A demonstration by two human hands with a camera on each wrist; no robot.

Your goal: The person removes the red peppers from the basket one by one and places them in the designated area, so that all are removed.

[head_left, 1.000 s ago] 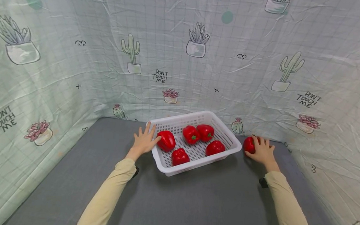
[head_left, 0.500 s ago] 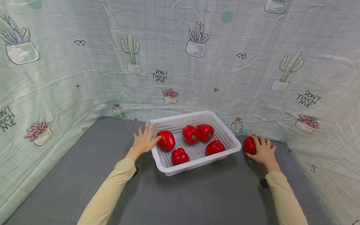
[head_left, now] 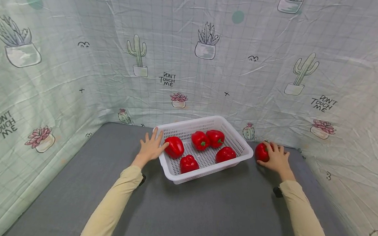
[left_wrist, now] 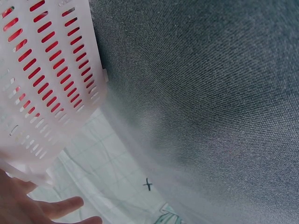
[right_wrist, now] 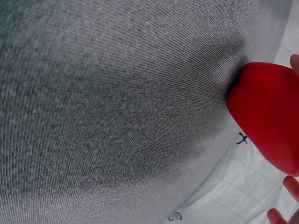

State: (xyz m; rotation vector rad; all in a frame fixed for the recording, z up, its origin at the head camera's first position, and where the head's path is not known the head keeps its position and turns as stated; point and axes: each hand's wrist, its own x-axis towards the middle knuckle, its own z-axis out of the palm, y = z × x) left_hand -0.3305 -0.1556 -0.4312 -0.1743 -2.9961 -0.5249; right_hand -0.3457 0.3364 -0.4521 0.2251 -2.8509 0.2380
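Note:
A white plastic basket (head_left: pixel 212 169) holds several red bell peppers, among them a pepper (head_left: pixel 174 147) at its left end. Along the left rim lies my left hand (head_left: pixel 149 150), fingers spread and straight, the thumb near that pepper. Red shows through the slots of the basket wall (left_wrist: pixel 70 95) in the left wrist view. Right of the basket, my right hand (head_left: pixel 277 161) grips another red bell pepper (head_left: pixel 262 152) that rests on the table. The right wrist view has fingertips on two sides of this pepper (right_wrist: pixel 268 112); the palm is out of sight there.
Dark grey cloth covers the table (head_left: pixel 196 216). A pale curtain (head_left: pixel 185 67) printed with cactus pots hangs behind it and along both sides, close to the basket and the right hand.

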